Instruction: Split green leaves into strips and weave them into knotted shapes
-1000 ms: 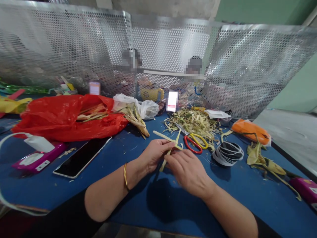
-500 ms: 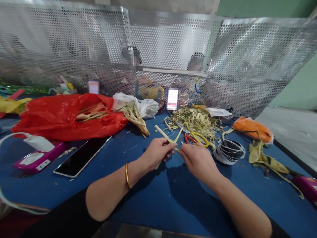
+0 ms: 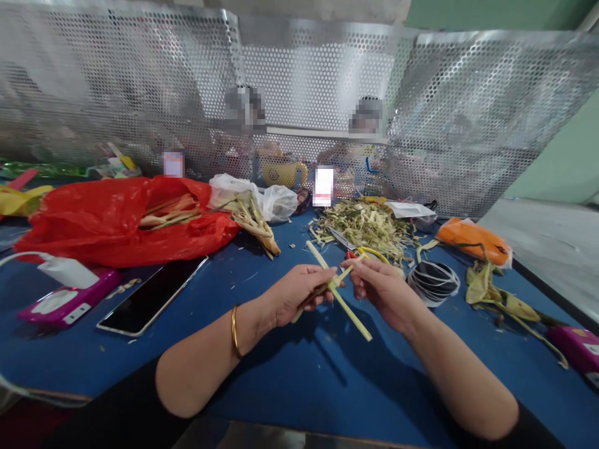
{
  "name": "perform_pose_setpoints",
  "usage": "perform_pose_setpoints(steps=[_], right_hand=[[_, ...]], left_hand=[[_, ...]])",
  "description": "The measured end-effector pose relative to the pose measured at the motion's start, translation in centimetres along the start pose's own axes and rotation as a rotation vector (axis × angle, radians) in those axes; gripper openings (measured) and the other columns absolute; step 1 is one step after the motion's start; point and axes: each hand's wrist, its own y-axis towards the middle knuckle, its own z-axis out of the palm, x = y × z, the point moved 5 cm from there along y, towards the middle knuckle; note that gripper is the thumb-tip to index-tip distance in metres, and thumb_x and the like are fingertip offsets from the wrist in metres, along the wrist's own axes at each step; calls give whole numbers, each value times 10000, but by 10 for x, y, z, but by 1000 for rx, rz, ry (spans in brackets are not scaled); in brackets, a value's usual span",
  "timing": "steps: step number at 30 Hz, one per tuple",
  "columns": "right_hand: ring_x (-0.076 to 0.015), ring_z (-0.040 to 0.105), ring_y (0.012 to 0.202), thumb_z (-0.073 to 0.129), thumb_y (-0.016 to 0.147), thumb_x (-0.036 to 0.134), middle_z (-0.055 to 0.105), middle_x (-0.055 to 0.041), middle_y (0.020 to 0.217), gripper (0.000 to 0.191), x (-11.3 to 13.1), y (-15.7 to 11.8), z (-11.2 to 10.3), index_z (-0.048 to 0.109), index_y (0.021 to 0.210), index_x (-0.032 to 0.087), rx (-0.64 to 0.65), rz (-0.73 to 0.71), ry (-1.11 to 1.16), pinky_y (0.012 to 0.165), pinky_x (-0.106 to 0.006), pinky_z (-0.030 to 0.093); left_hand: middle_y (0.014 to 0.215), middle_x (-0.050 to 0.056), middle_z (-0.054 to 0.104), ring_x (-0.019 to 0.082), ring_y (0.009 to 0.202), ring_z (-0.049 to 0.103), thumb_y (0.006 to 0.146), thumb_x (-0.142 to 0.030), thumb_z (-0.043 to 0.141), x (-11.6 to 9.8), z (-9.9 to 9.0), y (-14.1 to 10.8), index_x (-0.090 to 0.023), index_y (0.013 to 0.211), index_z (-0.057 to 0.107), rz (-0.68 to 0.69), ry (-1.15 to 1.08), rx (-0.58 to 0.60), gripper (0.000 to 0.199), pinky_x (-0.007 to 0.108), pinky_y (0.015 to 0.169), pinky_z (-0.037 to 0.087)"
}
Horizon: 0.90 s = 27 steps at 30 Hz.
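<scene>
Pale green leaf strips cross each other in front of me above the blue table. My left hand pinches them near the crossing, thumb on top. Between the thumb and fingers of my right hand is the end of one strip that slants up to the right. The longer strip runs from upper left to lower right, its lower end free in the air. Just behind my right hand lie scissors with red and yellow handles, partly hidden by it. A heap of shredded leaf strips lies beyond them.
A red plastic bag with dried stalks and a black phone lie left, beside a purple power strip. At right are a wire coil, an orange packet and dry leaves. A perforated metal screen stands behind.
The strips have turned, so the long one now points down to the right. My right hand has shifted slightly up and rolled, its fingers now showing at the strip's end.
</scene>
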Motion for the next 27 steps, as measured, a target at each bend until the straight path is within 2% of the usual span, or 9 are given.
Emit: perform_pose_setpoints(steps=[2,5,12,16,19,21,25,26,27], right_hand=[[-41,436,450,822,593,418,486,69,522,357,-9,1,6,660,767,152,0,75,154,440,-152,323],[-42,462,451,849,550,401,487,61,476,357,-17,1,12,654,690,138,-27,142,261,423,-130,333],[-19,365,357,863,471,427,476,62,408,405,-18,6,4,613,592,132,-186,39,308,359,-139,274],[-22,346,341,857,446,466,457,70,398,439,-17,8,2,600,582,138,-214,-13,270,360,-156,253],[-43,382,386,799,542,516,483,56,463,427,-9,7,-4,620,638,141,-217,-92,132,401,-184,286],[-79,438,449,729,639,532,527,30,544,407,2,4,-12,641,731,145,-251,-174,-49,449,-218,336],[-199,560,767,661,746,461,629,-59,846,365,40,-11,-29,657,993,192,-507,-563,-595,665,-316,424],[-213,556,822,637,775,450,634,-69,882,319,45,-13,-28,671,976,203,-506,-621,-714,707,-329,417],[-215,551,830,609,803,452,638,-70,869,282,47,-13,-25,690,915,207,-449,-622,-794,717,-329,408]], left_hand=[[580,-12,550,42,416,343,726,-600,624,3,2,0,-137,811,648,-14,22,11,471,200,405,141],[542,-46,475,31,412,262,697,-569,669,6,4,-1,-134,787,654,-7,80,4,444,217,425,97],[505,-70,393,43,430,214,705,-434,678,6,9,-4,-138,698,607,5,116,72,305,242,440,92],[494,-72,381,45,432,214,694,-465,688,6,10,-4,-158,609,510,19,140,90,365,247,441,100],[506,-71,383,45,427,205,696,-536,673,5,8,-3,-167,586,478,24,125,73,431,251,442,98],[523,-67,386,48,423,185,743,-580,603,3,8,-3,-159,633,545,30,100,74,439,257,446,89],[527,-57,366,67,449,200,782,-573,554,-1,7,-5,-137,754,689,69,179,48,457,262,464,108],[522,-54,364,73,461,215,777,-566,565,-1,8,-6,-135,754,701,80,212,49,452,261,471,124],[517,-51,367,79,471,231,775,-562,571,-1,10,-7,-137,743,705,89,240,62,447,259,478,139]])
